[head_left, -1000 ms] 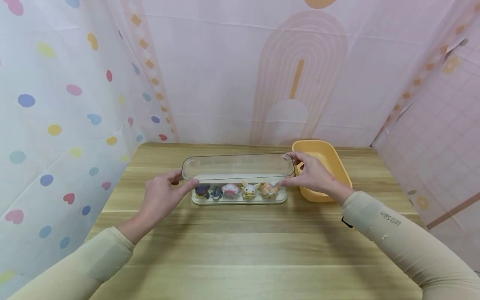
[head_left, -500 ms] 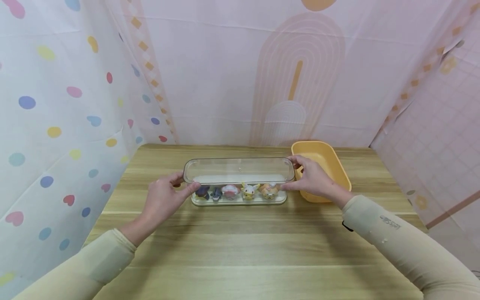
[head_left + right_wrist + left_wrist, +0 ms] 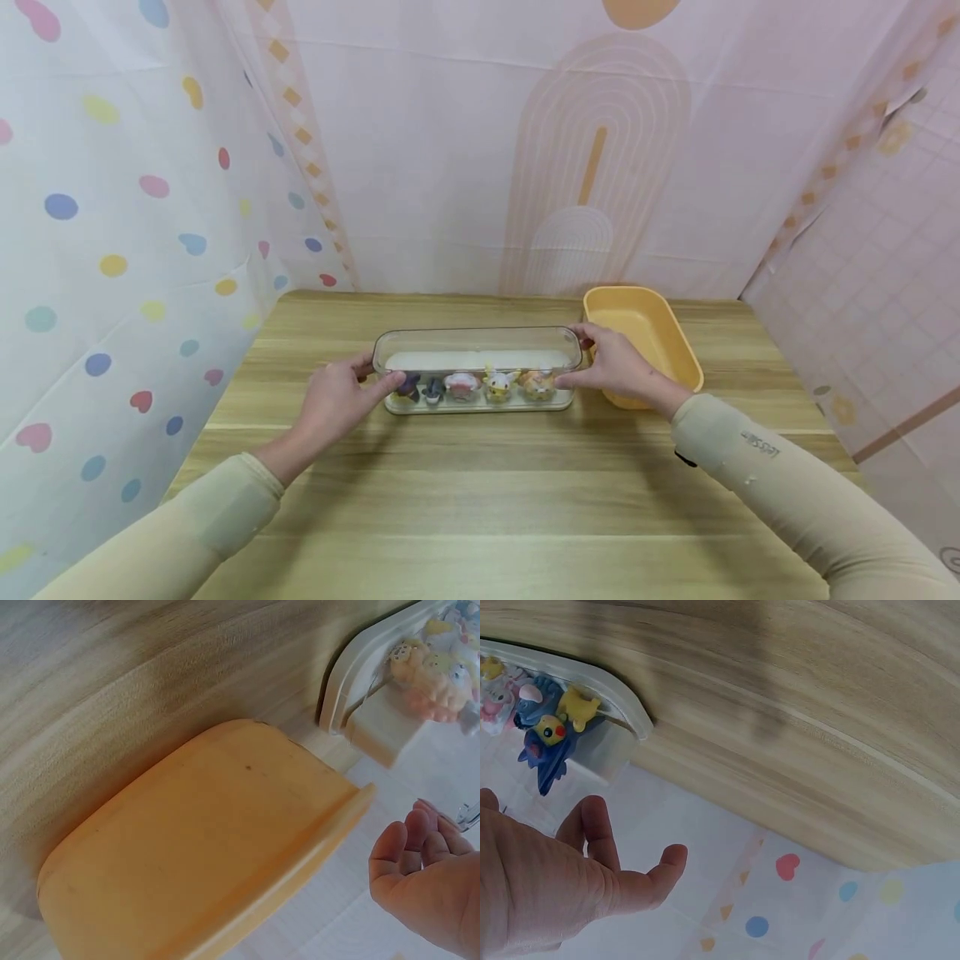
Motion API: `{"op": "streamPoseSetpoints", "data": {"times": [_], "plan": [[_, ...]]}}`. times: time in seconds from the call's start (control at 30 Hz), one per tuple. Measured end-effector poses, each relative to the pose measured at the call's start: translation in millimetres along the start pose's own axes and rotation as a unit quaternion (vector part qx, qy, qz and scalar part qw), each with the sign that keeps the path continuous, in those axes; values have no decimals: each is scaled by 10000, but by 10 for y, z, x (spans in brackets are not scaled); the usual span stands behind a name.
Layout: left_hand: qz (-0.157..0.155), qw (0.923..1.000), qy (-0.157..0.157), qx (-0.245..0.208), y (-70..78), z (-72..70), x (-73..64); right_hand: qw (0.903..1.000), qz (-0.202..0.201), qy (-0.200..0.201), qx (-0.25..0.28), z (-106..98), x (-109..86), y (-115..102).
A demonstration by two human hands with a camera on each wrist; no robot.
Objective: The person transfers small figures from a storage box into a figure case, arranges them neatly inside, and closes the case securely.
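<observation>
A clear long cover (image 3: 480, 340) with rounded ends is held level between two hands, its lower part in front of a row of small figurines. My left hand (image 3: 337, 396) grips its left end, thumb in front; my right hand (image 3: 615, 362) grips the right end likewise. Beneath is a pale oblong base (image 3: 480, 408). On it stand a dark blue figurine (image 3: 407, 387), a small grey-blue one (image 3: 432, 390), a pink-and-white one (image 3: 462, 384), a white-and-yellow one (image 3: 498, 384) and an orange one (image 3: 537, 384). Whether cover and base touch is unclear.
An orange plastic bin (image 3: 656, 333) stands on the wooden table (image 3: 480, 500), just beyond and right of my right hand. Patterned cloth walls (image 3: 420, 167) enclose the table at the back and sides.
Both hands have lowered the clear cover toward the base, and it now overlaps more of the figurines in the head view. The base and the bin stay put.
</observation>
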State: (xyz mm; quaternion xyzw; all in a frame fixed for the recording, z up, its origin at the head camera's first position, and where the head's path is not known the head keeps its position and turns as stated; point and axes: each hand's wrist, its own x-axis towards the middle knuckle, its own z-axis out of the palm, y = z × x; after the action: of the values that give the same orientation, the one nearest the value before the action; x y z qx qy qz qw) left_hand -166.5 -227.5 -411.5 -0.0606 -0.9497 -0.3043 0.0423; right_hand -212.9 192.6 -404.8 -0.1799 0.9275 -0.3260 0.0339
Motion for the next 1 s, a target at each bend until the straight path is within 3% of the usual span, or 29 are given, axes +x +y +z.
{"op": "streamPoseSetpoints", "data": {"times": [0.43,0.63,1.0], "plan": [[-51,9997,-99,209,15,34,53,9997,-215,-91,-19,13,39,25],[-133,9997,-192,-10,-13,47,103,9995,-105,-279,-48,7,65,58],[-497,9941,-841,-465,-39,-26,152,9984,-195,-427,-323,-10,87,78]]}}
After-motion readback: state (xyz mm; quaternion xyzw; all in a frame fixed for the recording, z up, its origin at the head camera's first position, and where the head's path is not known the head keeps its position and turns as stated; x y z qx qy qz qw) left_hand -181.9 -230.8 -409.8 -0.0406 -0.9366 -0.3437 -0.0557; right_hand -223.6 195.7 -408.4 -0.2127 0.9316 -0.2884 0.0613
